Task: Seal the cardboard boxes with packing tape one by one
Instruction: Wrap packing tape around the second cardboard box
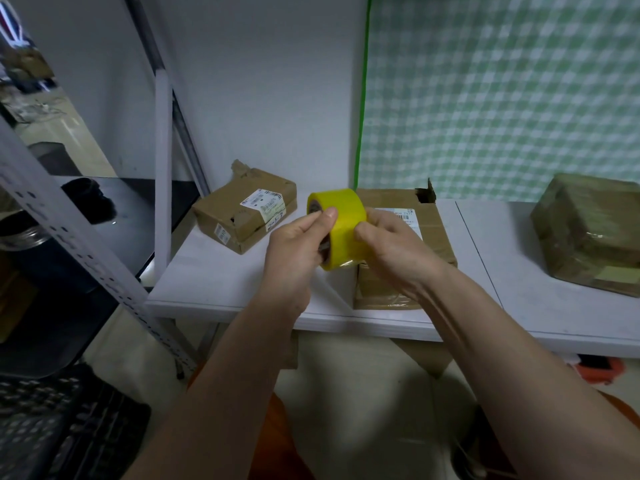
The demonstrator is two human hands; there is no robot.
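Note:
I hold a yellow roll of packing tape [341, 216] up in front of me with both hands, above the white table [221, 275]. My left hand [298, 247] grips the roll's left side, thumb on its rim. My right hand [388, 244] pinches the roll's right side with its fingertips on the tape surface. Right behind the roll lies a brown cardboard box [433, 226] with a white label, partly hidden by my right hand. A flatter, dented cardboard box [242, 209] with labels lies at the back left. A tape-wrapped box [588, 230] stands at the far right.
A grey metal shelf frame [69, 216] stands close on the left with dark items [90, 199] on its black shelf. A black crate [59, 427] sits on the floor at lower left. A green checked cloth [502, 91] hangs behind the table. An orange object [599, 370] lies under the table's right side.

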